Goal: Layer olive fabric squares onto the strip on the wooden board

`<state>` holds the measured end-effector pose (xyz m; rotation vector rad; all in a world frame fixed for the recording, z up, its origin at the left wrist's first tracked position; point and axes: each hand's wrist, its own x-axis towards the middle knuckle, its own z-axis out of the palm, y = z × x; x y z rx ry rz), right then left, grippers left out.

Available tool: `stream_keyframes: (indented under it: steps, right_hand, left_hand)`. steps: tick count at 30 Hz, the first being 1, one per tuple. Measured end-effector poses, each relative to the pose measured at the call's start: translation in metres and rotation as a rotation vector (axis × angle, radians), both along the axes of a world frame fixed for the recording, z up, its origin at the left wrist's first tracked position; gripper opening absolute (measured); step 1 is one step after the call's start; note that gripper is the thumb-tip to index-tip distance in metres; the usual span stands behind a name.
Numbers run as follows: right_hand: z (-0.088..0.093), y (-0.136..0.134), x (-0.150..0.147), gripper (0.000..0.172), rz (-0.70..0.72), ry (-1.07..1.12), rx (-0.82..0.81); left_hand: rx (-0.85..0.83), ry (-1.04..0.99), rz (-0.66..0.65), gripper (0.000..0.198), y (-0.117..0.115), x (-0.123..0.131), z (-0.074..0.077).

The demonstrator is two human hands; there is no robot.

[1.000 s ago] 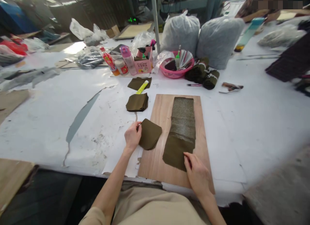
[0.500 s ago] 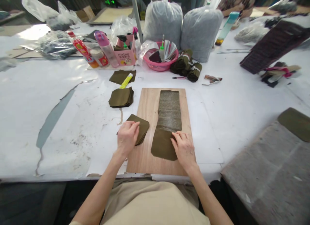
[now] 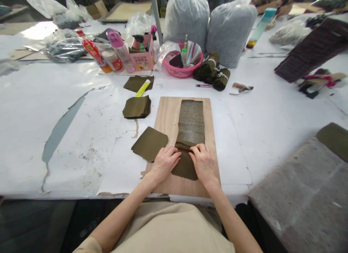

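Observation:
On the wooden board (image 3: 165, 118) lies an olive fabric piece (image 3: 185, 168), its far edge raised in a fold. My left hand (image 3: 165, 161) pinches that edge at its left side, fingers closed. Opposite it, my right hand (image 3: 203, 162) pinches the same edge at the right, also closed. Just beyond the fold, a column of overlapping pieces with a grainy, speckled surface (image 3: 191, 117) runs toward the board's far end. A stack of olive fabric pieces (image 3: 149, 143) overlaps the board's left edge, beside my left forearm.
Farther left sit another olive stack (image 3: 136, 107) and a yellow tube (image 3: 143, 88) on dark fabric. Behind stand a pink basket (image 3: 182, 72), bottles, a pink box (image 3: 141, 60) and large stuffed bags (image 3: 186, 20). Thread snips (image 3: 203, 85) lie near fabric rolls (image 3: 221, 79). A grey surface (image 3: 296, 184) is at right.
My left hand has moved right from the stack to the fabric piece on the board. The piece's far edge is now lifted into a fold between both hands.

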<state>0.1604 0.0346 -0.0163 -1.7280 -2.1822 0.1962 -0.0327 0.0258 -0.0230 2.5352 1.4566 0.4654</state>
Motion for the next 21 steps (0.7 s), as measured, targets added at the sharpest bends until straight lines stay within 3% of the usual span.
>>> stream_keyframes:
  steps: [10,21]
  right_hand:
    - [-0.006,-0.005,-0.001,0.012,-0.033,0.08,-0.003]
    - [-0.005,-0.007,0.0,0.012,-0.019,0.142,-0.008]
  left_hand:
    - [-0.055,0.065,0.13,0.015,0.024,0.011,0.005]
    - [-0.124,0.027,0.114,0.023,0.037,0.006,0.012]
